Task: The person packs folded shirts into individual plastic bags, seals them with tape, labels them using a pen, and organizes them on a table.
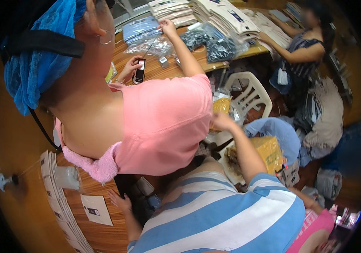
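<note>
The yellow packet [222,105] lies on the seat of the white plastic chair [250,90], among crinkled clear wrap. The right hand [221,122] is at its near edge, fingers curled away from view, so I cannot tell whether they grip it. Left of the chair, past a person in a pink top [163,122], the left hand [119,201] rests spread flat on the wooden table [104,234] beside a paper card [96,209]. In such a tight space, the reaching elbow could well bump that person, or the slippery wrap could slide off the seat.

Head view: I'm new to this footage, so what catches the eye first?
A person in a pink top leans across the middle, one hand holding a phone over the wooden table. Below, the wearer's left hand rests on the table edge; the right hand reaches toward a white plastic chair.
</note>
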